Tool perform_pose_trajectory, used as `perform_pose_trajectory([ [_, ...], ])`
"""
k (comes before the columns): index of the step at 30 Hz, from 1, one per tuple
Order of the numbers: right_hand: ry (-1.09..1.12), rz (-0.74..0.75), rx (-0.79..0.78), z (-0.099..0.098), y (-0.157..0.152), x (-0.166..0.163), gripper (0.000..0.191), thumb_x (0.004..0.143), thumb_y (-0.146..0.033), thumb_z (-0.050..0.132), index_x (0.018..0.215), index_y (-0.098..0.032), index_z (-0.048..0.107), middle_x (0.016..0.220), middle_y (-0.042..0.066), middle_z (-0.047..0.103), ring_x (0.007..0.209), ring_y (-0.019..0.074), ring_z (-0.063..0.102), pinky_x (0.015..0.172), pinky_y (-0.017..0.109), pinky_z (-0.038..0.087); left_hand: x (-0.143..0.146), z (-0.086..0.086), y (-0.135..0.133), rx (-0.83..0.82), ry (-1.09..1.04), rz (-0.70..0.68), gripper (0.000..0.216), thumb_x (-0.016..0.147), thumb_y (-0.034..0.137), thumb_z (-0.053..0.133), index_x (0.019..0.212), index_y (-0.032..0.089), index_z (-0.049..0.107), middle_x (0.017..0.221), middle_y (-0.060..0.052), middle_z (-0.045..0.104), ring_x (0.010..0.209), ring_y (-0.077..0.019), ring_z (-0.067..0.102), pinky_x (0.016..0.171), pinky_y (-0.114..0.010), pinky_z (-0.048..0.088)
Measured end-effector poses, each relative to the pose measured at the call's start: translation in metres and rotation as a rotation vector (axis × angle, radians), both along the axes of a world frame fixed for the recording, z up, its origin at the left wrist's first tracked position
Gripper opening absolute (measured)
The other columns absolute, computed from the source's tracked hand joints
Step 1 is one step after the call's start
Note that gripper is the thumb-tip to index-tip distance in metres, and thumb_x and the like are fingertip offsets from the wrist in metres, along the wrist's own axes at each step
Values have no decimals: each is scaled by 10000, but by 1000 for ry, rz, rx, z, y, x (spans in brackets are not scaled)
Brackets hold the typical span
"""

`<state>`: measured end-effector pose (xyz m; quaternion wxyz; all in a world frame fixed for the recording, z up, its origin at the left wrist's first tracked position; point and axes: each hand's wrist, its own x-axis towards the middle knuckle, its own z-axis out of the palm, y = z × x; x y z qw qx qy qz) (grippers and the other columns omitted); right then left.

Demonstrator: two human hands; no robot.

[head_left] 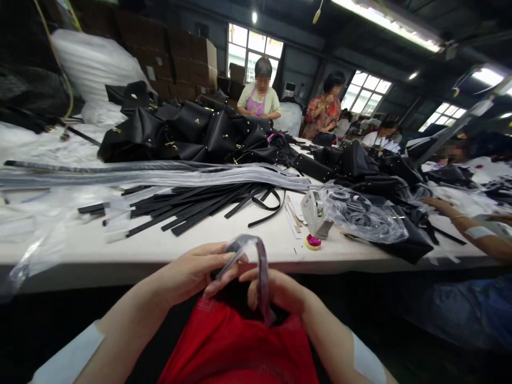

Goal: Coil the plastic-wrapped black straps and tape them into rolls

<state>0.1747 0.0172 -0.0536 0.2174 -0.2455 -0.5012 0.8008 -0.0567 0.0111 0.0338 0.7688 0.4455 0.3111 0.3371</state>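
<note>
A short dark strap in clear plastic wrap (262, 266) arches between my hands, above a red cloth (240, 346) at my lap. My left hand (204, 266) pinches one end of it between thumb and fingers. The other side of the strap runs down across my right hand (280, 290), whose fingers are curled at it; its lower end hangs by the red cloth. Past my hands, a fan of flat black strips (200, 205) lies on the white table (152, 248). Long plastic-wrapped straps (224, 176) stretch across behind them.
Black bags with gold-coloured studs (184, 128) are heaped at the back. To the right stand a grey tape dispenser (318, 216), a small yellow tin with something magenta (312, 242), and a plastic bag of coiled cords (360, 213). A co-worker's arm (460, 218) reaches in from the right.
</note>
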Motion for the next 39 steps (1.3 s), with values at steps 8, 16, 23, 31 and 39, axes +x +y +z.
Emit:
perform_pose_trajectory([
  [8, -558, -218, 417, 21, 9, 22, 354, 703, -470, 751, 729, -124, 681, 542, -20, 566, 469, 70, 423, 445, 191, 297, 13, -45, -23, 17, 341, -407, 388, 894, 522, 489, 835, 152, 589, 622, 20, 586, 437, -78, 436, 446, -210, 326],
  [16, -695, -218, 588, 24, -13, -10, 365, 700, -417, 753, 958, -173, 665, 668, -27, 621, 577, 98, 516, 552, 203, 389, 32, -62, -25, 53, 400, -207, 319, 876, 466, 468, 795, 165, 538, 640, 6, 623, 433, -86, 499, 465, -214, 391],
  [23, -556, -149, 526, 32, -16, -12, 471, 779, -356, 696, 1204, -176, 600, 649, -38, 605, 535, 85, 515, 515, 188, 385, 30, -69, -28, -51, 243, -215, 406, 869, 539, 476, 852, 148, 583, 687, -21, 643, 388, -68, 453, 390, -193, 332],
  [31, -605, -48, 740, 44, 1, 13, 469, 643, -381, 808, 1053, -184, 694, 907, 19, 708, 792, 159, 628, 714, 234, 463, -2, -65, -12, -271, 117, -426, 428, 885, 517, 520, 765, 123, 639, 402, 107, 232, 333, -40, 103, 311, -176, 88],
  [39, -713, -42, 801, 26, 13, 26, 240, 842, -194, 525, 983, -195, 719, 910, 14, 712, 839, 170, 625, 783, 259, 450, -17, -52, -9, -360, -217, -353, 309, 894, 360, 571, 867, 77, 689, 393, 105, 306, 287, -17, 145, 269, -126, 166],
])
